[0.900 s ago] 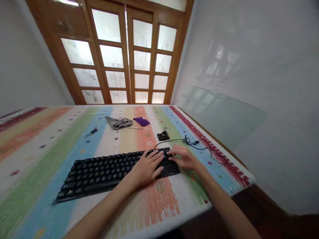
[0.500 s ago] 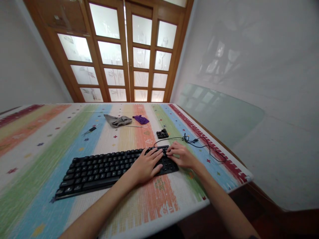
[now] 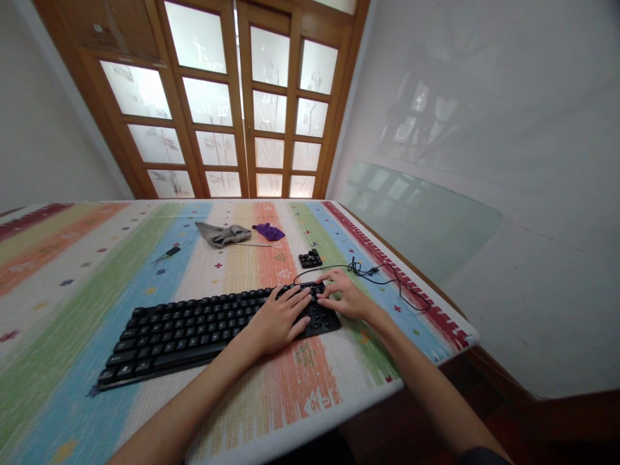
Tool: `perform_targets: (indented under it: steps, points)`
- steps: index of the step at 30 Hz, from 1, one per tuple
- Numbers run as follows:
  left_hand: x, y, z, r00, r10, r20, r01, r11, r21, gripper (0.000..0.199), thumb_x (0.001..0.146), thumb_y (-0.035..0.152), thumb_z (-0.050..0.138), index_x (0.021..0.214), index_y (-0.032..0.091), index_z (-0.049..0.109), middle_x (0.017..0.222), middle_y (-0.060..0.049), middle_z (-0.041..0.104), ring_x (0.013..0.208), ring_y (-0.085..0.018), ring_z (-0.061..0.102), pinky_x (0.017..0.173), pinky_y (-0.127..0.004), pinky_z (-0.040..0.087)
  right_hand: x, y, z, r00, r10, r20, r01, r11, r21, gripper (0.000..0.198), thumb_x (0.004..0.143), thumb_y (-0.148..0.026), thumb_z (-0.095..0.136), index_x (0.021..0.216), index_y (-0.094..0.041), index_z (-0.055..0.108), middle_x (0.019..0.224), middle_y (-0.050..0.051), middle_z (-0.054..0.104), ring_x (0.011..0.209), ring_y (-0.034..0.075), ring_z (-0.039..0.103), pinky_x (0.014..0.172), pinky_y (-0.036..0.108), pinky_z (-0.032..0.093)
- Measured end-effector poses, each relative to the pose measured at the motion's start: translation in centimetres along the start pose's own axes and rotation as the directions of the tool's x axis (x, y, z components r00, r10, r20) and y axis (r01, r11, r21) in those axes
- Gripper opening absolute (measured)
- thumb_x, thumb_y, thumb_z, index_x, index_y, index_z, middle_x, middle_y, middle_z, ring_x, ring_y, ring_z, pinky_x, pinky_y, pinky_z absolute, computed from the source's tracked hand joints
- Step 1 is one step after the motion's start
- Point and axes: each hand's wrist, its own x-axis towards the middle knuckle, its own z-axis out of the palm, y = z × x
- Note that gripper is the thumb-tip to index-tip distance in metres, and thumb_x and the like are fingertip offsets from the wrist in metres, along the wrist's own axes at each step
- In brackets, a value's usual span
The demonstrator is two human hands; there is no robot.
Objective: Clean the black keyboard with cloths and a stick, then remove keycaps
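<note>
A black keyboard [image 3: 188,332] lies at an angle on the table. My left hand [image 3: 281,318] rests over its right part, fingers spread across the keys and thumb apart. At the upper right corner of the number pad is my right hand [image 3: 341,296]; its index finger and thumb stand apart, touching or just over the keyboard, with nothing visible between them. The number pad area looks bare of keycaps, though my hands cover part of it. Just behind sits a small group of black keycaps [image 3: 310,259], set close together.
A striped tablecloth [image 3: 121,258] covers the table. Toward the back lie a grey cloth [image 3: 223,235], a purple cloth [image 3: 268,232], a thin rod [image 3: 254,245] and a small dark tool [image 3: 172,251]. The keyboard's black cable [image 3: 387,280] coils at right, near the wall [image 3: 484,161].
My right index finger and thumb have spread apart at the keyboard's corner. My left hand stays in place on the keys. The whole view has shifted slightly.
</note>
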Motion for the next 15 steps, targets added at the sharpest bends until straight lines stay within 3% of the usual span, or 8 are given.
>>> perform_targets:
  steps: [15]
  points:
    - [-0.04, -0.17, 0.36, 1.0, 0.011, -0.016, -0.011, 1.0, 0.001, 0.05, 0.103, 0.046, 0.032, 0.143, 0.022, 0.049, 0.151, -0.005, 0.047, 0.14, -0.024, 0.041, 0.117, -0.046, 0.022, 0.39, 0.43, -0.32, 1.0, -0.012, 0.011, 0.012, 1.0, 0.012, 0.017, 0.082, -0.035, 0.074, 0.07, -0.023, 0.077, 0.112, 0.009, 0.066, 0.113, 0.026, 0.054, 0.1, 0.046, 0.041]
